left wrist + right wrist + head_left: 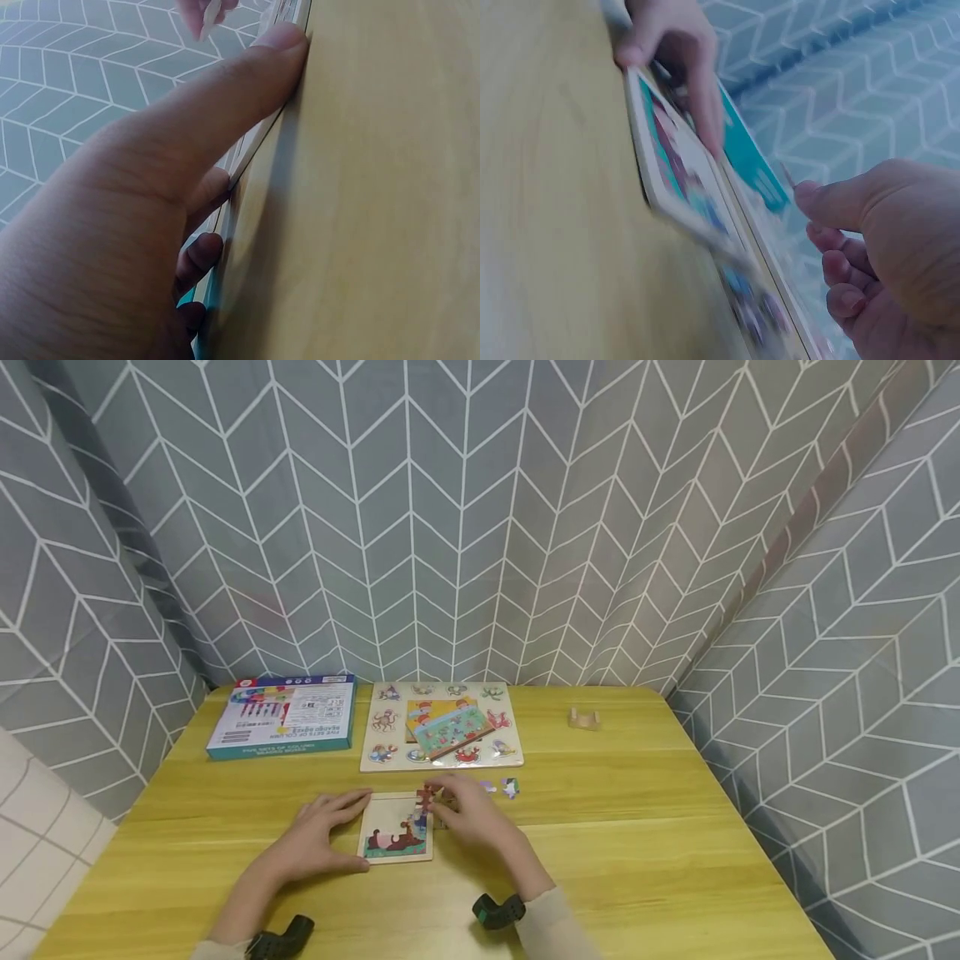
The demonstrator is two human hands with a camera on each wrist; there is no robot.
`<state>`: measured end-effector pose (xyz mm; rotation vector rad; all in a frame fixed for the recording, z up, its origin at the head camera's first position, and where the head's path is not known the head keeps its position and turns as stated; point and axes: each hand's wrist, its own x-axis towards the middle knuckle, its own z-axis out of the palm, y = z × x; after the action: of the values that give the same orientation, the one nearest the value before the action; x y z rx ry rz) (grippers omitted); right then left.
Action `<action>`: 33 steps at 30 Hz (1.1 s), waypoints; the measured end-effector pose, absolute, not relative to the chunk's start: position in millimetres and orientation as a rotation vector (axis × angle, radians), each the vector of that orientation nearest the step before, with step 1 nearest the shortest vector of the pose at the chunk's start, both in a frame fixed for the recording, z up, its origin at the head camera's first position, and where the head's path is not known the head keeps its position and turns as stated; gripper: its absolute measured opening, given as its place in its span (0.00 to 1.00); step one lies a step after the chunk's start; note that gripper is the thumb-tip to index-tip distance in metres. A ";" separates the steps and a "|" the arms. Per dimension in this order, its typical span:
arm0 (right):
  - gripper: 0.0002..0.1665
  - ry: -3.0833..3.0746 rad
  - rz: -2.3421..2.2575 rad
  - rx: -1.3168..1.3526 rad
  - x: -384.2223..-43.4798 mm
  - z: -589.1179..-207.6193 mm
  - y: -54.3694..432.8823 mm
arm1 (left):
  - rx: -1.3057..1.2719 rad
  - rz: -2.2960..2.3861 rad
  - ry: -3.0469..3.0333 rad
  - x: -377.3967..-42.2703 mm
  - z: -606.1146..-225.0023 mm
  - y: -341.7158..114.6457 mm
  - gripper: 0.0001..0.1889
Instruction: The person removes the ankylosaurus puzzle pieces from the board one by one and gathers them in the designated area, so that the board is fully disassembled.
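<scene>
A square wooden puzzle board [386,810] lies on the table, its lower part filled with a brown animal lying on green. My left hand [318,837] holds the board at its left side, the thumb [277,45] at the near corner and the index finger at the far one. Over the board's far right corner, my right hand [468,810] pinches a thin puzzle piece [788,175] between thumb and fingertip. In the head view those fingers overlap reddish-brown pieces at the corner. Loose purple and white puzzle pieces [511,787] lie beyond the right hand.
Behind the board is a larger animal puzzle board [384,742], with two colourful picture boards [453,732] stacked on it. A flat teal-edged box [281,718] lies at the back left, a small wooden bracket [584,719] at the back right. Patterned curtains [465,527] border the table.
</scene>
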<state>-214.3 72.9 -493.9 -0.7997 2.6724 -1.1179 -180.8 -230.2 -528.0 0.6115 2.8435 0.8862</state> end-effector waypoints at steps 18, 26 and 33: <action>0.24 2.787 -1.137 -0.683 -200.9 -516.7 152.5 | 0.604 0.907 2.828 -180.6 -528.2 -230.8 0.58; 0.20 2.782 -1.096 -0.708 -199.1 -520.8 151.7 | 0.604 0.909 2.832 -180.3 -528.6 -230.3 0.58; 0.14 2.837 -1.074 -0.696 -200.5 -525.2 155.8 | 0.615 0.896 2.837 -179.9 -525.1 -230.2 0.57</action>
<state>-200.5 155.8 -525.2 -0.6965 2.8375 -1.0741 -179.9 -230.2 -525.1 0.6155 2.8368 0.8958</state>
